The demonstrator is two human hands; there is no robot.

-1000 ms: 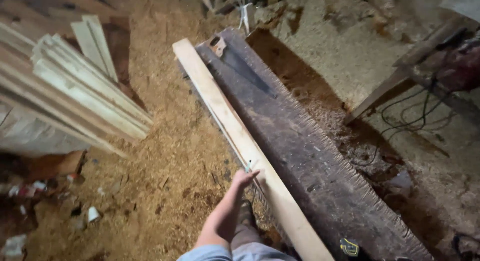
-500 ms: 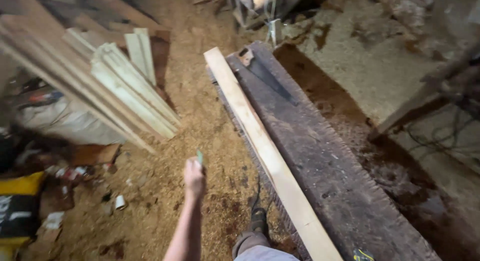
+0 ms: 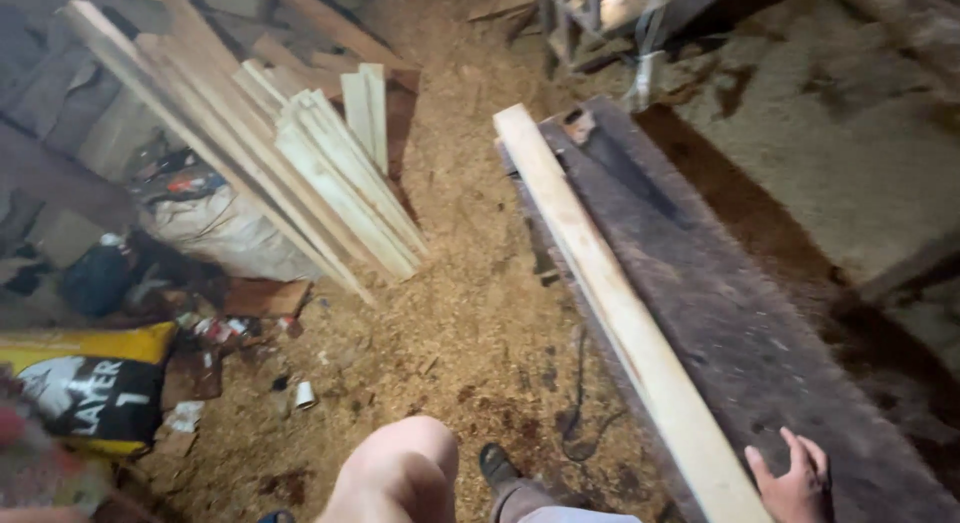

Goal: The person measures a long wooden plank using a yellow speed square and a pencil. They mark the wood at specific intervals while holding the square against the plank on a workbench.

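Right hand point(image 3: 795, 480): lower right, fingers spread, empty, on dark surface point(image 3: 720, 313) steadying beside plank point(image 3: 610, 293) | left hand: unseen.

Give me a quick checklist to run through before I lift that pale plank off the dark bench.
1. Pale plank lies flat along the dark bench: ok.
2. Right hand open and empty, resting on the bench beside the plank's near end: ok.
3. Left hand free: cannot tell, only the forearm shows.
4. Nothing lying on top of the plank: ok.
5. Footing: not ok, a dark cord loops through the sawdust by the shoe.
6. Space to the left: not ok, stacked boards lean close by.
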